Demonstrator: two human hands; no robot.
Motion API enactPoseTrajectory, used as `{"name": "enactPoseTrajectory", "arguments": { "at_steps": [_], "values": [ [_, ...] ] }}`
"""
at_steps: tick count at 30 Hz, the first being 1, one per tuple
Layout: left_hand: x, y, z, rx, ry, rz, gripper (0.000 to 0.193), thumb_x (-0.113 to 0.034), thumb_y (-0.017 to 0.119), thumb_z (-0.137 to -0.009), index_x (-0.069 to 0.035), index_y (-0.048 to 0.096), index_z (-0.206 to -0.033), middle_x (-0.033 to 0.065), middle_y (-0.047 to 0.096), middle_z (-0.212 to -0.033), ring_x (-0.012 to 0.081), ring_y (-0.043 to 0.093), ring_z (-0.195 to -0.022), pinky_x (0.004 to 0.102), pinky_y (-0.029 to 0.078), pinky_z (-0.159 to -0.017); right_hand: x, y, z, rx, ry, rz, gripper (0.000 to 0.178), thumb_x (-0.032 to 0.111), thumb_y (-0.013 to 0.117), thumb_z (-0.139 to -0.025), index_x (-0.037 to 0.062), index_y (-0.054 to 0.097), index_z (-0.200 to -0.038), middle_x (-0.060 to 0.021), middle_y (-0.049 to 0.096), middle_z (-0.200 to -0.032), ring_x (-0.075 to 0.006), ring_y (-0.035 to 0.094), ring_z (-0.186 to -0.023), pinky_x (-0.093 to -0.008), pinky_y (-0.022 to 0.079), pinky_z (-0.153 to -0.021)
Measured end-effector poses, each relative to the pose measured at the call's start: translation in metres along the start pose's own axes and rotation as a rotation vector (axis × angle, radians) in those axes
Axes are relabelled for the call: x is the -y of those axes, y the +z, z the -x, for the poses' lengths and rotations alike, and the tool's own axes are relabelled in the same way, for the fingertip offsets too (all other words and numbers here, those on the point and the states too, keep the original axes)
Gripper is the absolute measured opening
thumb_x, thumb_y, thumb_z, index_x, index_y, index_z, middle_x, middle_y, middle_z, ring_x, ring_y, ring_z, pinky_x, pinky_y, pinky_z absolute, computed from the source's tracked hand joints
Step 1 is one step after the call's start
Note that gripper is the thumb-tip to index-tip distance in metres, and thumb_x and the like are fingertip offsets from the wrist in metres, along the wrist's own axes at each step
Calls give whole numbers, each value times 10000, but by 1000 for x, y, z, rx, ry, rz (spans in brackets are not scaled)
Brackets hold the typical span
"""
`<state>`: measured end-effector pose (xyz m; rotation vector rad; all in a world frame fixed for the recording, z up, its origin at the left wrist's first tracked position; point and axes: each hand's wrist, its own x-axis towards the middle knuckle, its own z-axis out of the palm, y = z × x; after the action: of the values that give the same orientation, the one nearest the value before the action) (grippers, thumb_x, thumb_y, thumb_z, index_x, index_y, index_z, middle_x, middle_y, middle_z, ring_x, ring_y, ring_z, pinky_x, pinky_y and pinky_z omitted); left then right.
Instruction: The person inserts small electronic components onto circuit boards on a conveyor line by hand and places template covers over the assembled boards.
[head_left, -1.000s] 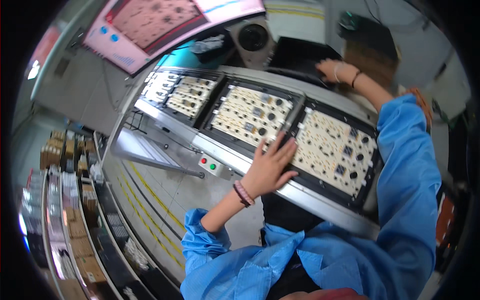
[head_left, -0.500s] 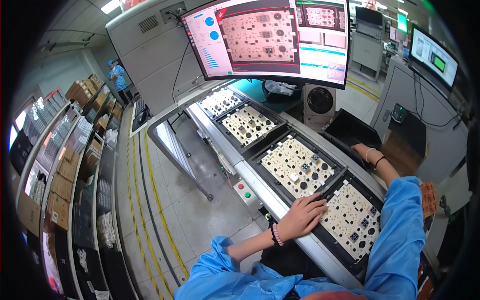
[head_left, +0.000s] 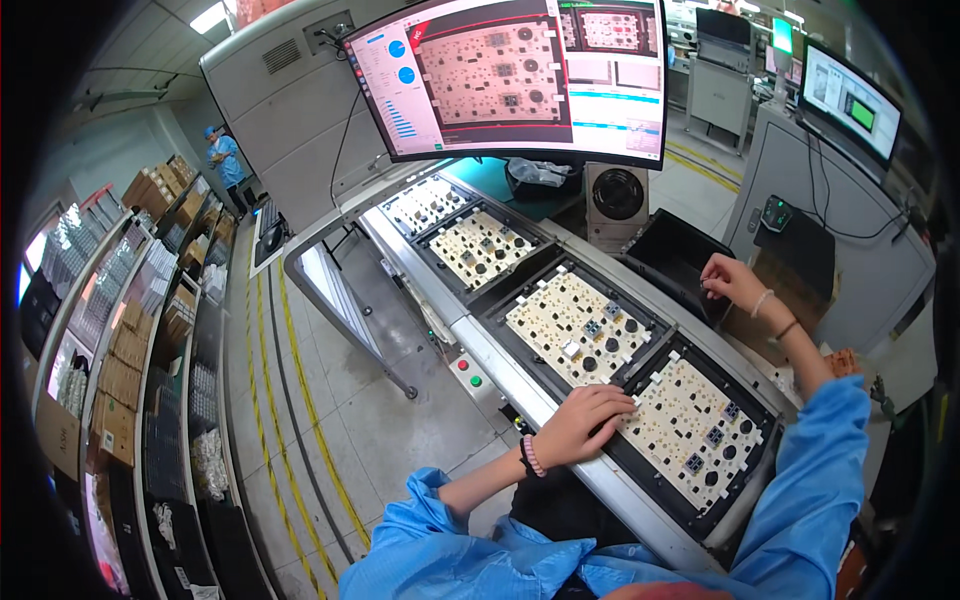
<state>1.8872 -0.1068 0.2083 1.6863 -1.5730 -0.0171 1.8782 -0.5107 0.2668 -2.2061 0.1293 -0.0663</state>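
My left hand (head_left: 582,424) lies with its fingers stretched out across the near end of one black tray, its fingertips at the corner of the nearest cream circuit board (head_left: 692,432). This board carries dark round parts and small square black parts, and sits in a black tray frame (head_left: 668,496). Just beyond it is a second cream circuit board (head_left: 572,322), with one white square part on it. My right hand (head_left: 735,284) is raised at the edge of a black bin (head_left: 665,250), its fingertips pinched together. Whatever they hold, if anything, is too small to make out.
Two further boards (head_left: 478,248) (head_left: 425,205) lie farther up the metal conveyor rail (head_left: 470,335). A large monitor (head_left: 505,85) hangs above. A button box (head_left: 468,373) sits on the left side. Shelves of boxes (head_left: 120,350) line the left; a person (head_left: 224,160) stands far back.
My right hand has come up out of the black bin, its fingers now pinched. My left hand stays at the tray corner. The whole view has shifted slightly.
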Motion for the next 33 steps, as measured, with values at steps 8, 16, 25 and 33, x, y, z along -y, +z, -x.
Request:
{"name": "enactPoseTrajectory", "arguments": {
  "at_steps": [8, 16, 25, 33],
  "values": [
    [-46, 60, -46, 198, -662, 1984, 568, -370, 329, -1094, 44, 323, -1482, 226, 443, -1476, 301, 499, -1341, 418, 388, -1162, 120, 60, 135, 179, -94, 101, 139, 109, 657, -892, 73, 639, -1025, -58, 674, -873, -128, 634, -756, -281, 504, -668],
    [-70, 83, -79, 152, -845, 2099, 441, -242, 320, -1092, 110, 431, -1334, 236, 536, -1355, 320, 540, -1293, 415, 419, -1147, 92, 39, 197, 237, 88, -180, 116, 98, 655, -943, 38, 609, -1032, 0, 672, -943, -40, 589, -788, -205, 478, -703],
    [-80, 81, -69, 265, -859, 1754, 425, -80, 422, -1059, 81, 340, -1444, 255, 447, -1469, 283, 527, -1324, 296, 509, -1061, 43, 13, 245, 67, 266, -502, 142, 167, 626, -990, 39, 588, -1039, -47, 693, -949, -66, 658, -778, -195, 520, -690],
    [-70, 67, -57, 277, -846, 1563, 170, -159, 504, -1052, -43, 551, -1167, 162, 614, -1292, 146, 659, -1053, 234, 586, -842, 14, 16, 247, 71, 247, -576, 144, 159, 636, -979, 52, 541, -997, -100, 700, -1059, -67, 662, -799, -192, 524, -711]
  ]
}}
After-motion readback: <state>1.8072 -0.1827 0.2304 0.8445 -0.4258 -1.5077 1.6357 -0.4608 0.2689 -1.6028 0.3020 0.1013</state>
